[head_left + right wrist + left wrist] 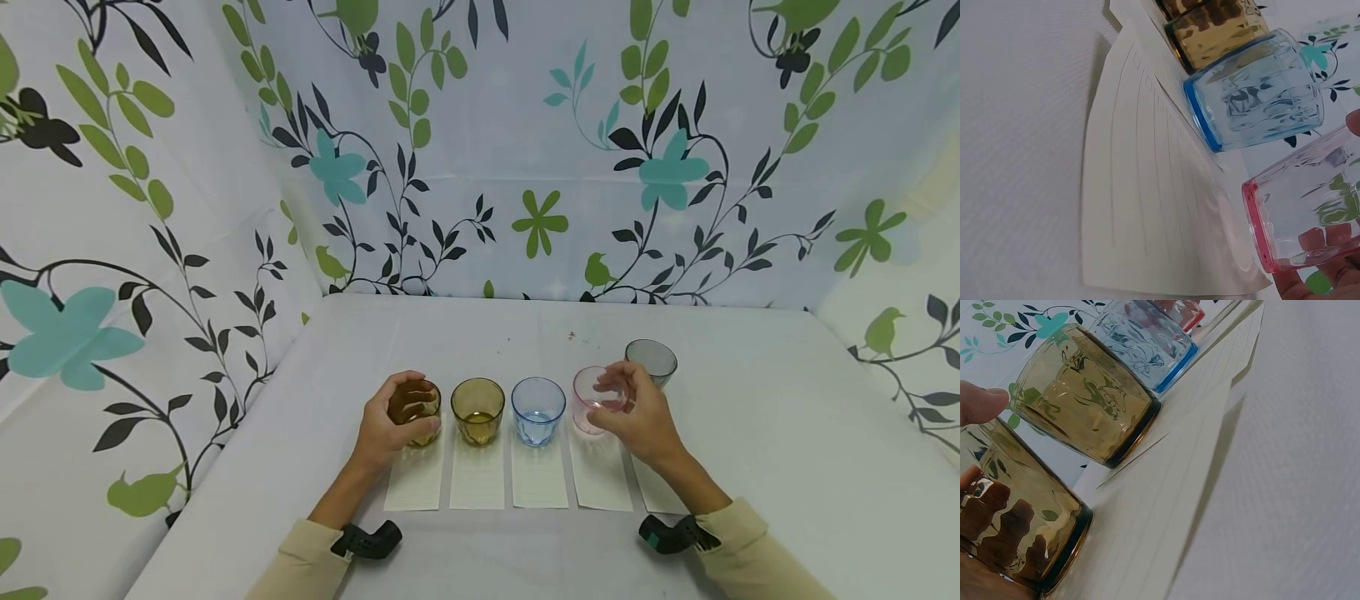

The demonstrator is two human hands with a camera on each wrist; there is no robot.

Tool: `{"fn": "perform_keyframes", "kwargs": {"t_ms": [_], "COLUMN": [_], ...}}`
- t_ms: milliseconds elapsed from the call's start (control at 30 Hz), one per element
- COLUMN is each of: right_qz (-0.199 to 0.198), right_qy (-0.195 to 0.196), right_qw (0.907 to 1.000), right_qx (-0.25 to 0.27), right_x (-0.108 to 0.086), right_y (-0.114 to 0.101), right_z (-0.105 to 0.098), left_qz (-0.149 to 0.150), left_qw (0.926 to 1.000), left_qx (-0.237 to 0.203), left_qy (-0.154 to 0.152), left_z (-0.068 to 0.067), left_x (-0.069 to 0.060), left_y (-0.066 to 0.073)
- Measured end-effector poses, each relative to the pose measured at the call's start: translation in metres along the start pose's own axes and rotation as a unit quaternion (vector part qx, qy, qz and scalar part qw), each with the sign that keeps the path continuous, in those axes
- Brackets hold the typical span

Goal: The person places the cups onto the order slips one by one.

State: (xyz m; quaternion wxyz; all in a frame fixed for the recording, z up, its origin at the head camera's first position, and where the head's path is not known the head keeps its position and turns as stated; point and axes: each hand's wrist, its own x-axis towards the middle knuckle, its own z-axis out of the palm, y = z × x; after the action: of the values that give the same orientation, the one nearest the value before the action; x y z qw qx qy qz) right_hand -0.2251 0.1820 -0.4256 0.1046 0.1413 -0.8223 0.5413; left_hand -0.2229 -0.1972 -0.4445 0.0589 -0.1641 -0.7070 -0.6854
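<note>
My left hand point(378, 429) grips a brown-amber drinking glass point(418, 408) at the left end of a row, thumb on the near side and fingers behind. In the left wrist view, the fingers show through that glass's wall. With thumb and fingers round its sides, my right hand point(647, 418) holds a clear pink-tinted glass point(1307, 212); whether its base touches the paper below I cannot tell. Between the hands stand an amber glass point(477, 408) and a blue glass point(537, 408), both upright. A grey glass point(651, 360) sits behind the right hand, partly hidden.
Several lined paper strips point(477, 483) lie side by side under and in front of the glasses on a white-covered table point(480, 554). Leaf-patterned cloth point(480, 108) hangs at the back and sides. Each wrist wears a black device point(371, 542).
</note>
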Motion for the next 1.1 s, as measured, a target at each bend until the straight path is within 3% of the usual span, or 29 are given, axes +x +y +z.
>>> {"fn": "perform_keyframes", "kwargs": {"t_ms": [700, 1100], "right_qz": [0.008, 0.042], "right_qy": [-0.013, -0.063], "right_qw": [0.9996, 0.9966], "right_qx": [-0.024, -0.033], "right_x": [-0.008, -0.006], "right_y": [0.017, 0.017], "right_z": [0.000, -0.005], "left_qz": [0.003, 0.008], "left_qw": [1.0000, 1.0000], "left_qx": [-0.001, -0.001], "left_qy": [-0.002, -0.005], "left_z": [0.000, -0.001], "left_x": [-0.001, 0.000], "left_y": [-0.001, -0.003]}}
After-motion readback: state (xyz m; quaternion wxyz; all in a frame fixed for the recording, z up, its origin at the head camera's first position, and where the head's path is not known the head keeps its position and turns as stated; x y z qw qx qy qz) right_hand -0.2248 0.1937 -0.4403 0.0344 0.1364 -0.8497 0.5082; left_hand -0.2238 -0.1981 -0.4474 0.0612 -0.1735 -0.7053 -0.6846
